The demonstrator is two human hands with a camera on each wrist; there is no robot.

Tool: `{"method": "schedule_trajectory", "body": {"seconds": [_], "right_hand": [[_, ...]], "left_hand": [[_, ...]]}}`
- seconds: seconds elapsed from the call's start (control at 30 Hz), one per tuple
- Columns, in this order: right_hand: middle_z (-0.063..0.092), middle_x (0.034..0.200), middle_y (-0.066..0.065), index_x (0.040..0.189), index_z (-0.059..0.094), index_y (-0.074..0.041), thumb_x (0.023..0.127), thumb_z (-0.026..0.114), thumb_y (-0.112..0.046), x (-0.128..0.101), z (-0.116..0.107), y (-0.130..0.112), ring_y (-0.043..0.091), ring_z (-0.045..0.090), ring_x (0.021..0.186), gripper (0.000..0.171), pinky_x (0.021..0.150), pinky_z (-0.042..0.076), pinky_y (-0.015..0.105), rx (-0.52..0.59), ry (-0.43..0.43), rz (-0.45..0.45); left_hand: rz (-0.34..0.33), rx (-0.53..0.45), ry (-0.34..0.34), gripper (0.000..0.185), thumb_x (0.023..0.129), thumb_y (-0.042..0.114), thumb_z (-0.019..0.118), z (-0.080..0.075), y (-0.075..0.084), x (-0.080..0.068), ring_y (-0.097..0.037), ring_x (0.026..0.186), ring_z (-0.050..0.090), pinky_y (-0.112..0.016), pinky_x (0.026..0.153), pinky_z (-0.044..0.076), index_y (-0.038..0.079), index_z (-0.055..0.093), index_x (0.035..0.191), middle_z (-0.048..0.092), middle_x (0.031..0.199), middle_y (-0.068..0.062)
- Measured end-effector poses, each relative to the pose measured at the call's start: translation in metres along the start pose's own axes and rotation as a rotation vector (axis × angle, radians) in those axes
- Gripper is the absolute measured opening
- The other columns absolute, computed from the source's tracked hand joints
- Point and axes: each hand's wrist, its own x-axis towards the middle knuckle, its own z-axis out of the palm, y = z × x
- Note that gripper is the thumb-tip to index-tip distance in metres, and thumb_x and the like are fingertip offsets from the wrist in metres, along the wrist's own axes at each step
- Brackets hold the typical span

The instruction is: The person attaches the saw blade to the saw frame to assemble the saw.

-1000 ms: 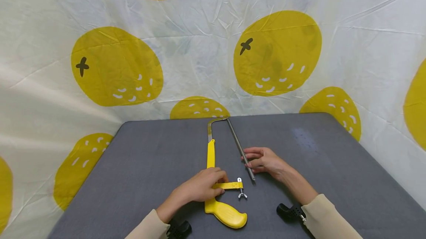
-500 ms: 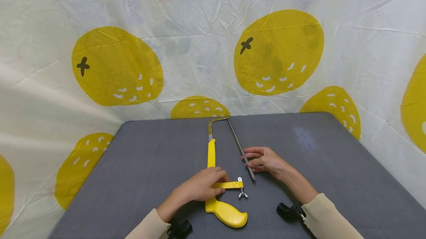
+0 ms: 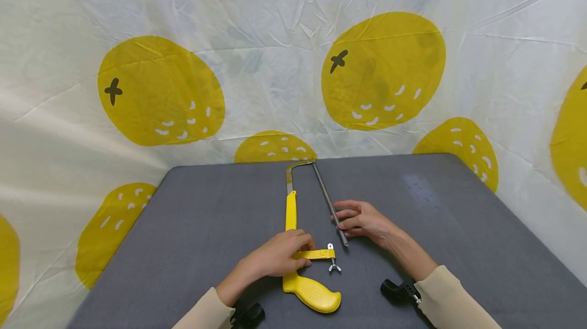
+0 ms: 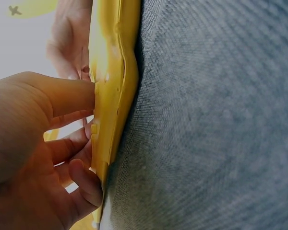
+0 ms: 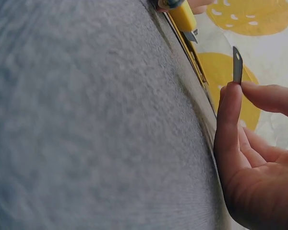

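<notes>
A yellow hacksaw lies on the grey table, its handle towards me. My left hand grips the frame where a short yellow arm branches off to the right. That arm ends in a metal blade pin with a wing nut. The thin blade meets the frame's far end and slants down to the right. Between thumb and fingers, my right hand pinches the blade near its loose end. In the right wrist view, the holed blade tip stands apart from the pin.
Grey fabric covers the table, whose far edge meets a white curtain printed with large yellow fruit. Black wrist cameras sit below both cuffs.
The blade's loose end has shifted slightly left, towards the frame's arm, together with my right hand. My left hand and the hacksaw frame stay in place.
</notes>
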Motion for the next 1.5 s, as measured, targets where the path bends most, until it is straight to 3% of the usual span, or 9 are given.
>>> {"method": "schedule_trajectory", "body": {"seconds": [0.2,0.5,0.93,1.3,1.5], "right_hand": [[0.072,0.120,0.014,0.157,0.032,0.003,0.090,0.071,0.000,-0.001,0.004,0.000,0.013,0.072,0.090,0.078,0.077,0.060,0.030,0.046,-0.045,-0.012],[0.064,0.129,0.028,0.150,0.041,0.006,0.088,0.071,0.001,-0.002,0.011,0.000,0.016,0.069,0.086,0.068,0.076,0.061,0.031,0.004,-0.106,-0.055],[0.060,0.135,0.029,0.142,0.050,0.008,0.086,0.070,0.001,0.000,0.021,0.002,0.016,0.067,0.091,0.060,0.079,0.060,0.031,-0.055,-0.026,-0.064],[0.057,0.137,0.031,0.140,0.052,0.009,0.086,0.069,0.000,0.001,0.025,0.001,0.018,0.067,0.093,0.058,0.081,0.060,0.032,-0.055,-0.027,-0.076],[0.060,0.133,0.027,0.134,0.058,0.008,0.085,0.071,0.001,0.003,0.030,0.001,0.018,0.067,0.095,0.051,0.081,0.061,0.033,-0.068,0.044,-0.065]], "left_hand": [[-0.018,-0.020,-0.008,0.019,0.096,0.034,0.074,0.000,0.000,0.000,-0.001,0.087,0.054,-0.022,0.081,0.050,0.025,0.069,0.112,0.061,0.100,0.012],[-0.010,0.007,-0.002,0.018,0.097,0.034,0.074,0.000,0.000,0.000,-0.001,0.088,0.054,-0.022,0.081,0.049,0.026,0.069,0.112,0.062,0.102,0.012],[0.013,0.025,0.008,0.015,0.098,0.031,0.072,0.000,0.000,0.000,-0.002,0.085,0.052,-0.022,0.078,0.048,0.026,0.068,0.112,0.062,0.102,0.011],[0.023,0.015,0.007,0.015,0.098,0.030,0.072,0.000,0.000,0.000,-0.001,0.084,0.052,-0.021,0.076,0.047,0.027,0.067,0.113,0.062,0.102,0.010],[0.026,-0.002,0.005,0.016,0.098,0.030,0.071,0.000,-0.002,-0.001,-0.003,0.081,0.050,-0.021,0.073,0.045,0.027,0.067,0.114,0.061,0.100,0.010]]}}
